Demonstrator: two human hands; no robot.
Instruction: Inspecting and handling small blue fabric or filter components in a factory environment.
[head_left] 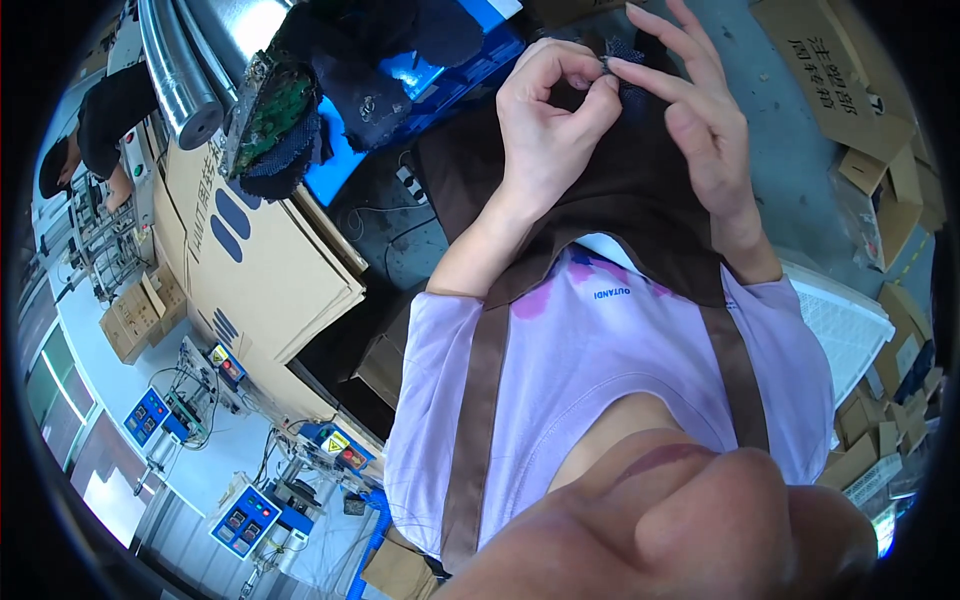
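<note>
Both hands are raised over my brown apron (640,170) in the upper part of the head view. My left hand (555,125) is closed in a pinch, thumb against forefinger. Between those fingertips is a small dark mesh fabric piece (627,52), partly hidden by the fingers. My right hand (710,120) has its fingers stretched and spread. Its forefinger tip reaches the piece at the left hand's pinch, while its thumb stands apart. More dark mesh fabric pieces (370,100) lie heaped to the left of my hands, over a blue crate (440,95).
A shiny metal roller (180,80) is at upper left. Flat cardboard (270,265) lies left of me. Beyond are machines with blue control boxes (245,515) and another person (110,125). Right of me are a white plastic crate (835,315) and cardboard boxes (840,85).
</note>
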